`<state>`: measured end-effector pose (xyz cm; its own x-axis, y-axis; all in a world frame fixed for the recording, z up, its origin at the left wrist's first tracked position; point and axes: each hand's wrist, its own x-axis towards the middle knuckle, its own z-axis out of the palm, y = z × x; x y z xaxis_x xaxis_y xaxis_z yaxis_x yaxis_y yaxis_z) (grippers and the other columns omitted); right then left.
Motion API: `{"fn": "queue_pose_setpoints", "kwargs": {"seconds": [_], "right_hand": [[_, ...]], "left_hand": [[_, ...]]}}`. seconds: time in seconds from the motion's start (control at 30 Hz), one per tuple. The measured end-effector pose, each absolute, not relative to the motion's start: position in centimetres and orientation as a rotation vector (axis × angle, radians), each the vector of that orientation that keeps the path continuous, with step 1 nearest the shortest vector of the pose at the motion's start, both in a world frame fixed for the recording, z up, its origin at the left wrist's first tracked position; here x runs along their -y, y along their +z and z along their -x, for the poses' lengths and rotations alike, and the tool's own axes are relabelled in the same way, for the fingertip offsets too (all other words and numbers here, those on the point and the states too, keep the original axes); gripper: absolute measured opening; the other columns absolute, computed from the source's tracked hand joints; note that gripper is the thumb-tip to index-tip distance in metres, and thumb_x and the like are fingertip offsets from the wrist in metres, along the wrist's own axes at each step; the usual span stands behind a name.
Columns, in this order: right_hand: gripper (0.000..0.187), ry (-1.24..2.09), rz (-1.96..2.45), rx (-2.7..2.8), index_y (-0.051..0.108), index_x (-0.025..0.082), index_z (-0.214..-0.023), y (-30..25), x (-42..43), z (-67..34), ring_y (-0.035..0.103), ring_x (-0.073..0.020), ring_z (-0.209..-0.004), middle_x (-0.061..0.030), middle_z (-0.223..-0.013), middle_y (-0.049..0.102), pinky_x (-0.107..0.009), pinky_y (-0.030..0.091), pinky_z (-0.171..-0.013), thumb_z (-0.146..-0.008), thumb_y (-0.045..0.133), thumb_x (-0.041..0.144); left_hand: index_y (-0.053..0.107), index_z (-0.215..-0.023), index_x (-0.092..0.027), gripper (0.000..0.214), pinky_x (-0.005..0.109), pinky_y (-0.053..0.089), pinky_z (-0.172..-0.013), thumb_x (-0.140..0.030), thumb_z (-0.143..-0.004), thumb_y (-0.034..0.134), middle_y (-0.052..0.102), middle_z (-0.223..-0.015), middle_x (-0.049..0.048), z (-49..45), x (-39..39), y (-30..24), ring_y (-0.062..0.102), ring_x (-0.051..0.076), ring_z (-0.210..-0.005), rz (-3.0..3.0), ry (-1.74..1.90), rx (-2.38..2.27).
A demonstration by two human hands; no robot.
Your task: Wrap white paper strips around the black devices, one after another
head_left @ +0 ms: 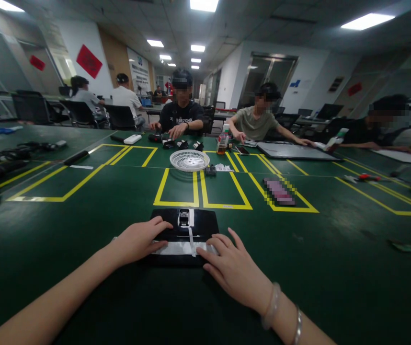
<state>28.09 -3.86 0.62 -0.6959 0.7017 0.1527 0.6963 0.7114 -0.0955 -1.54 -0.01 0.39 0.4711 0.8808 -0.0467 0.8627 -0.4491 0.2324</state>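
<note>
A flat black device [205,221] with white tape strips and a small component near its far edge lies on the green table [83,230] in front of me. My left hand [139,241] rests on its left side, fingers curled loosely and flat on the surface. On its near right part lies my right hand [232,266], fingers spread and pressing on the white tape. Neither hand grips anything. Bracelets sit on my right wrist.
Yellow tape rectangles mark the table. A white round fan grille [189,160] lies beyond, with small black parts near it. A pixelated object [279,191] lies to the right. Several people sit across the table with tools, a bottle [222,143] and a grey laptop [291,151].
</note>
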Motion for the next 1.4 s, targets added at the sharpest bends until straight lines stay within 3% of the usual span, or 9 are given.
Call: {"fn": "queue_pose_setpoints", "kwargs": {"seconds": [0.1, 0.23, 0.4, 0.5, 0.7, 1.07, 1.23, 1.4], "right_hand": [[0.034, 0.049, 1.150, 2.728, 0.054, 0.032, -0.132, 0.5, 3.7, -28.1, 0.045, -0.0290, -0.129, -0.0070, -0.125, 0.059, -0.062, 0.022, -0.112, -0.099, 0.049, 0.035], [0.034, 0.123, 1.165, 2.730, 0.054, 0.035, -0.133, 0.6, 3.5, -28.3, 0.040, -0.0277, -0.134, -0.0052, -0.128, 0.057, -0.059, 0.019, -0.115, -0.101, 0.043, 0.038], [0.035, 0.154, 1.138, 2.722, 0.053, 0.037, -0.134, 0.7, 3.4, -28.7, 0.035, -0.0279, -0.138, -0.0038, -0.133, 0.056, -0.061, 0.014, -0.115, -0.101, 0.042, 0.038], [0.036, 0.100, 1.123, 2.691, 0.051, 0.039, -0.135, 0.7, 3.3, -28.8, 0.033, -0.0283, -0.139, -0.0032, -0.136, 0.054, -0.064, 0.010, -0.114, -0.100, 0.044, 0.038], [0.027, 0.082, 1.137, 2.681, 0.060, 0.036, -0.122, 0.5, 3.4, -28.7, 0.031, -0.0289, -0.140, -0.0030, -0.139, 0.053, -0.064, 0.010, -0.114, -0.100, 0.046, 0.040], [0.036, -0.049, 1.154, 2.507, 0.052, 0.032, -0.133, 1.1, 2.8, -29.4, 0.035, -0.0285, -0.138, -0.0040, -0.143, 0.050, -0.062, 0.016, -0.113, -0.098, 0.048, 0.029], [0.042, -0.092, 1.139, 2.490, 0.046, 0.031, -0.139, 1.0, 2.4, -29.8, 0.037, -0.0282, -0.137, -0.0055, -0.142, 0.050, -0.061, 0.018, -0.113, -0.097, 0.048, 0.026], [0.045, -0.070, 1.132, 2.514, 0.044, 0.031, -0.140, 1.2, 2.7, -29.6, 0.038, -0.0275, -0.136, -0.0042, -0.141, 0.052, -0.061, 0.021, -0.113, -0.095, 0.050, 0.024]], "left_hand": [[0.055, -0.130, -0.026, 0.040, 0.029, 0.049, -0.073, -0.030, -0.091, 0.064, 0.057, -0.120, 0.0056, 1.2, -0.1, 0.6, 0.062, 0.023, -0.093, -2.539, 0.102, -1.515], [0.054, -0.133, -0.024, 0.043, 0.038, 0.046, -0.096, -0.031, -0.092, 0.064, 0.055, -0.129, 0.0071, 0.7, -0.1, 0.3, 0.054, 0.027, -0.116, -2.685, 0.218, -1.424], [0.033, -0.150, -0.024, 0.087, 0.049, 0.026, -0.116, -0.059, -0.081, 0.072, 0.038, -0.150, 0.0094, 0.0, 0.2, -0.7, 0.035, 0.032, -0.137, -2.716, 0.220, -1.208], [0.027, -0.153, -0.023, 0.098, 0.052, 0.019, -0.118, -0.063, -0.077, 0.074, 0.032, -0.153, 0.0102, -0.4, 0.3, -0.9, 0.029, 0.032, -0.141, -2.704, 0.179, -1.192], [0.031, -0.151, -0.023, 0.094, 0.052, 0.017, -0.119, -0.060, -0.077, 0.075, 0.033, -0.153, 0.0103, -0.7, 0.3, -0.5, 0.031, 0.032, -0.140, -2.700, 0.174, -1.197], [0.052, -0.135, -0.023, 0.076, 0.055, 0.011, -0.119, -0.051, -0.070, 0.079, 0.053, -0.136, 0.0079, -0.3, 0.0, 0.2, 0.046, 0.031, -0.128, -2.719, 0.336, -1.272], [0.055, -0.129, -0.023, 0.066, 0.059, 0.011, -0.117, -0.054, -0.074, 0.072, 0.054, -0.135, 0.0093, 5.1, -2.2, 0.8, 0.046, 0.034, -0.127, -2.643, 0.467, -1.643], [0.059, -0.125, -0.017, 0.066, 0.058, 0.024, -0.109, -0.063, -0.078, 0.060, 0.057, -0.129, 0.0144, 13.6, -4.0, 1.0, 0.050, 0.039, -0.119, -2.256, 0.472, -2.193]]}}
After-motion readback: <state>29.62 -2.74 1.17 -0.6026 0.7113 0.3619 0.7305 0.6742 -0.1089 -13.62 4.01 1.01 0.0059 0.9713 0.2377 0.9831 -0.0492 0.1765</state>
